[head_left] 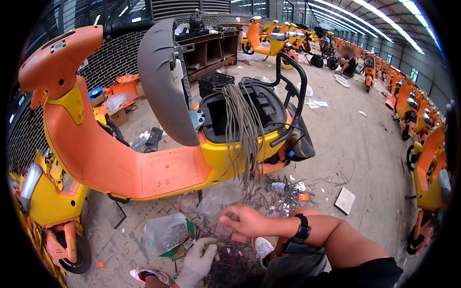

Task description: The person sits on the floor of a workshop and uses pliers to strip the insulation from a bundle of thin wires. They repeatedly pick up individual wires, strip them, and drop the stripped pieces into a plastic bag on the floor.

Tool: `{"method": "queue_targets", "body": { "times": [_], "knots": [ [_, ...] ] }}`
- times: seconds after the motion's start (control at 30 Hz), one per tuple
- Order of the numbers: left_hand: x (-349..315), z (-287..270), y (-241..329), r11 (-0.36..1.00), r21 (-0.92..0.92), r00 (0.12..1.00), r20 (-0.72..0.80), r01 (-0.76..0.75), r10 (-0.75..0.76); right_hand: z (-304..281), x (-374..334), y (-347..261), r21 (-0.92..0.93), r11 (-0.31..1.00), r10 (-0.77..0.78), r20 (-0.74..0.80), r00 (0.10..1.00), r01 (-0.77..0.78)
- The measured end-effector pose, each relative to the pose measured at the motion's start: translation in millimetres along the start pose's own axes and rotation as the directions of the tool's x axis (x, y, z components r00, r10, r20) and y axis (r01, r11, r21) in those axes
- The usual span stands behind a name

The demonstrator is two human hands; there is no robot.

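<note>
My left hand point(199, 261), in a pale work glove, is low beside a grey plastic bag with a green edge point(168, 234). Its fingers are curled, and whatever they may hold is too small to make out. To the right and higher up is my bare right hand point(243, 220), fingers bent in toward the thumb, with nothing I can name between them. Dark cut strips point(230, 266) litter the floor beneath both hands. Ahead stands an orange and yellow scooter point(173, 168) with its grey seat point(161, 86) tipped up. A bundle of grey cords point(242, 125) hangs over its open seat box.
A pale flat block point(345, 200) lies on the floor at right. Another scooter point(53, 206) stands close at left, and a row of scooters point(427, 168) runs along the right. Black crates point(214, 82) and a wooden bench point(211, 50) are behind. A person point(346, 62) sits far off.
</note>
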State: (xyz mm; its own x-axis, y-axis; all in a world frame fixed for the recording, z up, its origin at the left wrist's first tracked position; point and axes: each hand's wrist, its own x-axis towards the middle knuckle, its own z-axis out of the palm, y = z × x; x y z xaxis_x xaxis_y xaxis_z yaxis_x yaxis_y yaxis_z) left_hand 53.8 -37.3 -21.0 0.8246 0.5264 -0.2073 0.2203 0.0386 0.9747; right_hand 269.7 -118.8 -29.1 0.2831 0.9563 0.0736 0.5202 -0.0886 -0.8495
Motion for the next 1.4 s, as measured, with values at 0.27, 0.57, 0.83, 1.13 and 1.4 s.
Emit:
{"method": "queue_targets", "body": {
  "times": [0.27, 0.57, 0.83, 1.13, 1.4],
  "knots": [
    [-10.7, 0.6, 7.5, 0.996, 0.03, 0.996, -0.001, 0.089, -0.089, -0.7, 1.0, 14.9, 0.03, 0.994, -0.109, -0.007, 0.994, 0.109],
    [1.1, -4.3, -7.2, 0.971, -0.224, 0.986, -0.127, 0.078, -0.109, -11.8, 12.4, -6.9, 0.404, 0.896, 0.184, 0.044, 0.982, -0.186],
    [31.0, 9.7, -37.7, 0.855, -0.518, 0.957, -0.261, -0.025, -0.13, 3.2, 40.3, -9.9, 0.977, 0.057, 0.355, 0.171, 0.919, -0.204],
    [29.4, -0.2, -17.6, 0.775, -0.624, 0.902, -0.383, -0.094, -0.199, 51.9, 39.7, -31.6, 0.929, 0.338, 0.087, 0.13, 0.988, -0.152],
    [5.7, -8.5, -2.0, 0.744, -0.656, 0.838, -0.471, -0.124, -0.275, 79.6, 25.1, -42.8, 0.92, 0.284, -0.106, 0.31, 0.945, -0.27]
  ]
}}
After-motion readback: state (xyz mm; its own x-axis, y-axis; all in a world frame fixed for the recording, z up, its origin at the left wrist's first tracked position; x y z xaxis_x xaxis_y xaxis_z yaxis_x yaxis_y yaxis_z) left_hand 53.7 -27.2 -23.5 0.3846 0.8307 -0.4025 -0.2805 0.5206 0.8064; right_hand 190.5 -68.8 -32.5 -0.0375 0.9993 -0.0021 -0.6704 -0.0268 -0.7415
